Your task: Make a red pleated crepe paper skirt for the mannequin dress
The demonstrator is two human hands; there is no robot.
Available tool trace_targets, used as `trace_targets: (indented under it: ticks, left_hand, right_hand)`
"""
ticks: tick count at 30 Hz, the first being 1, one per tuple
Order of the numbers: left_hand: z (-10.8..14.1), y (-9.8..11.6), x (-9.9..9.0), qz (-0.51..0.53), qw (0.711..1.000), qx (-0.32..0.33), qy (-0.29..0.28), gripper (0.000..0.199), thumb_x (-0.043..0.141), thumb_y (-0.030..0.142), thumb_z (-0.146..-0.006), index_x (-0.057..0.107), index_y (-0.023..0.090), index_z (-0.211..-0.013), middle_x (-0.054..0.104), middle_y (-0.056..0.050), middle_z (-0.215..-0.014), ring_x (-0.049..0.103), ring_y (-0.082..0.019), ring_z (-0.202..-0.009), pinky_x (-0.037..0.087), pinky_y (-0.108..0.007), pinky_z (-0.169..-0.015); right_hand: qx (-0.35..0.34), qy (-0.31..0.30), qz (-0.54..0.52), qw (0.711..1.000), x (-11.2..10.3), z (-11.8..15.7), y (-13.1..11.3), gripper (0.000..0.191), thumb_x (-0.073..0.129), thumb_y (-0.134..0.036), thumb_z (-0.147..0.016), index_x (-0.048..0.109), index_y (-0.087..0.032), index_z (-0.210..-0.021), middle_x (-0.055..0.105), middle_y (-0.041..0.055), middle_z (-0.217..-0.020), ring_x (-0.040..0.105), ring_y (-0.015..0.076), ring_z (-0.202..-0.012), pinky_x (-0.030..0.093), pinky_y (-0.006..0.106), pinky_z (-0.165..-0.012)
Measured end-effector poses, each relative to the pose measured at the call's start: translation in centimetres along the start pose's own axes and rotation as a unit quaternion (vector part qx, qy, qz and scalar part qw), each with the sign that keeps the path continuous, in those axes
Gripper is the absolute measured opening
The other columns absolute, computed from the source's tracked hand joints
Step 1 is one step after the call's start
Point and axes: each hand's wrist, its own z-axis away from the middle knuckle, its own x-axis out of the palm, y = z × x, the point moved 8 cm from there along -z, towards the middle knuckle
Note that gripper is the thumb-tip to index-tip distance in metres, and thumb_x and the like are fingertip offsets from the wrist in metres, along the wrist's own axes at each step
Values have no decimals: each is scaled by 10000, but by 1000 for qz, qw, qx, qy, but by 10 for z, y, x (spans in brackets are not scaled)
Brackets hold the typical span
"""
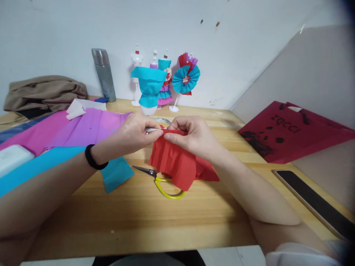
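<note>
In the middle of the head view, both hands are closed around the top edge of a piece of red crepe paper (177, 162), which hangs in gathers. My left hand (135, 131) pinches its left end, with a thin white strip (153, 129) between the fingers; what the strip is I cannot make out. Close beside it, my right hand (192, 135) pinches the same edge between thumb and fingers. Under the paper lie scissors with yellow handles (169, 195), blades pointing left and partly covered. Behind the hands stands a small dress form in turquoise paper (149, 85).
Several dress forms, one with a turquoise paper rosette (185, 79), stand along the wall beside a grey flask (104, 75). Purple paper (83, 129) and turquoise paper (118, 175) lie left. At right are a red bag (291, 133) and a phone (313, 203).
</note>
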Motion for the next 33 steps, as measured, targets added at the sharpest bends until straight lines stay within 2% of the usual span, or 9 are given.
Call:
trace_targets:
  ticks: [5, 12, 17, 23, 28, 33]
  left_hand:
    - [1, -2, -4, -4, 1000, -14, 6, 232, 498, 220, -774, 491, 171, -548, 367, 58, -487, 315, -72, -483, 217, -230, -451]
    - [1, -4, -1, 52, 995, -70, -47, 240, 526, 263, -772, 556, 166, -555, 413, 47, -484, 362, -71, -465, 245, -214, -438]
    - [3, -9, 0, 78, 989, -111, -56, 238, 544, 294, -768, 587, 165, -572, 461, 34, -512, 395, -75, -483, 278, -212, -453]
    - [3, -12, -1, 66, 990, -118, -51, 237, 526, 294, -769, 578, 170, -574, 432, 38, -495, 367, -71, -460, 247, -225, -443]
    - [2, -13, -4, 28, 993, -108, -25, 224, 512, 282, -765, 579, 167, -585, 440, 33, -516, 384, -80, -496, 263, -222, -460]
    - [1, -9, -6, 14, 997, -82, 4, 228, 505, 281, -750, 530, 172, -552, 411, 39, -498, 351, -82, -497, 245, -226, -458]
  right_hand:
    - [4, 13, 35, 999, -5, -2, -1, 234, 657, -298, -754, 506, -193, -610, 481, -18, -587, 412, 114, -574, 311, 272, -547]
    - [11, 14, 43, 999, -9, -5, 1, 223, 656, -264, -742, 496, -186, -607, 427, -35, -583, 391, 105, -579, 294, 270, -558]
    - [6, 1, 44, 999, -8, -5, 0, 266, 650, -277, -751, 457, -191, -589, 407, -40, -565, 372, 97, -563, 280, 264, -542]
    - [10, -10, 20, 1000, -9, -4, -3, 265, 637, -284, -766, 465, -190, -588, 416, -35, -566, 357, 96, -551, 274, 266, -531]
    - [25, -11, 7, 1000, -6, -2, -1, 238, 644, -310, -772, 510, -184, -621, 434, -29, -578, 384, 108, -566, 287, 268, -538]
    - [19, -44, -29, 998, 0, 0, -5, 212, 641, -324, -771, 551, -177, -648, 466, -22, -599, 399, 110, -578, 312, 262, -546]
